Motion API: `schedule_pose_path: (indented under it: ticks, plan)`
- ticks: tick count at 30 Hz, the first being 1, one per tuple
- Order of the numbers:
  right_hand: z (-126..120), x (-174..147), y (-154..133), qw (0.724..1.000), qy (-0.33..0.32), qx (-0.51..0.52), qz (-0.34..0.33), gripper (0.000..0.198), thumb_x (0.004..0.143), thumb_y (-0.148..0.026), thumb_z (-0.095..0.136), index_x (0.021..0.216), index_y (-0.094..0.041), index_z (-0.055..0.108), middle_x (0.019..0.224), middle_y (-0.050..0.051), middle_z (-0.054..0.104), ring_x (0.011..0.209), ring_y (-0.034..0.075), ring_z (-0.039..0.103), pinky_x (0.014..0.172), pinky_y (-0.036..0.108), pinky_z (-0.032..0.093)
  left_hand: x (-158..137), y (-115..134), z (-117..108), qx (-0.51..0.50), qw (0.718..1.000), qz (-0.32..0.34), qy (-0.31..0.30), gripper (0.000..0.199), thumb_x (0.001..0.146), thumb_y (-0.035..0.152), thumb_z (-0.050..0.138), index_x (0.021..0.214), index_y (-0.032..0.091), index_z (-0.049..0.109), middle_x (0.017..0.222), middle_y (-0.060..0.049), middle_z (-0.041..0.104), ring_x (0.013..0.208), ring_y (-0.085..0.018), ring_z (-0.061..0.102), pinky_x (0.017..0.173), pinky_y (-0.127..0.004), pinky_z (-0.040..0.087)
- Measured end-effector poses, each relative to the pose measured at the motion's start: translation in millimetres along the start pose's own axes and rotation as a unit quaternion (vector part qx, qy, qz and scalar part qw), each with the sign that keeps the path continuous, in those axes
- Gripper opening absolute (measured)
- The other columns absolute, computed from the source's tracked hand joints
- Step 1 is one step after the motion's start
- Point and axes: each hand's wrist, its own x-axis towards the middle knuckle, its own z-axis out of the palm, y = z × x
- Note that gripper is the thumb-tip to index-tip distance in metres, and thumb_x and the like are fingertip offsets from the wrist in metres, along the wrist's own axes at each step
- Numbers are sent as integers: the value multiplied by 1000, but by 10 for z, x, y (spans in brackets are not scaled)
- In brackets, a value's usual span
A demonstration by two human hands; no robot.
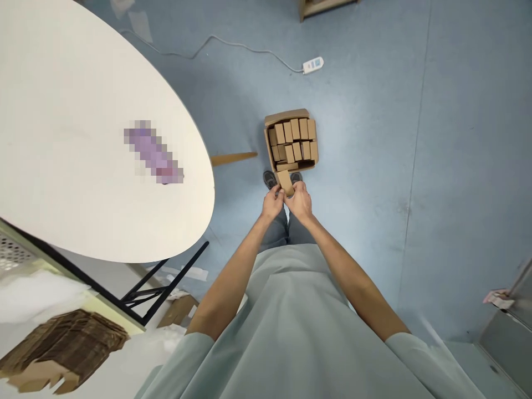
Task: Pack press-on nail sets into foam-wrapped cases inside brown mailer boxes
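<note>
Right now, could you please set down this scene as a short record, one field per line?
Left hand: fingers at the near end of a small brown box
Right hand: gripping the same box from the right
Carton: open, on the blue floor, ahead of the shoes
Carton contents: rows of similar small boxes
Left side: white table bearing a pixelated purple item
Farther ahead: white corded device on the floor

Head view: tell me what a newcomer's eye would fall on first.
Probably the big white table with its rounded edge, filling the upper left, with a blurred purple patch on it. Next comes the open cardboard box packed with small cartons, near the middle on the blue floor. Just below it in the picture, the right hand holds another carton, the left hand at its near end.
</note>
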Motion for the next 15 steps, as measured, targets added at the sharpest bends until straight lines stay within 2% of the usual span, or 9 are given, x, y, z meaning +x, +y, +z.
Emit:
schedule_pose_path:
  ticks: [7,11,15]
  plan:
    - [710,912,86,1000,3,7,14,35,100,-51,65,113,-24,46,120,11,61,105,26,68,88,37,56,1111,-389,-123,-3,1000,-9,-13,41,103,28,57,136,10,71,135,-17,77,127,-30,71,118,-42,51]
    - [1201,1525,177,1000,0,-4,28,34,103,-51,60,116,-23,46,122,13,60,108,28,68,88,38,57,1838,-738,-138,1,1000,-12,-15,41,103,27,55,138,10,70,135,-16,77,126,-29,71,117,-43,51]
    - [1590,2001,334,998,-2,-27,53,31,106,-48,58,117,-23,46,123,14,62,110,30,69,93,42,56,2449,-1135,-60,6,999,-12,-32,34,103,28,58,131,15,74,126,-12,80,123,-29,72,117,-44,51]
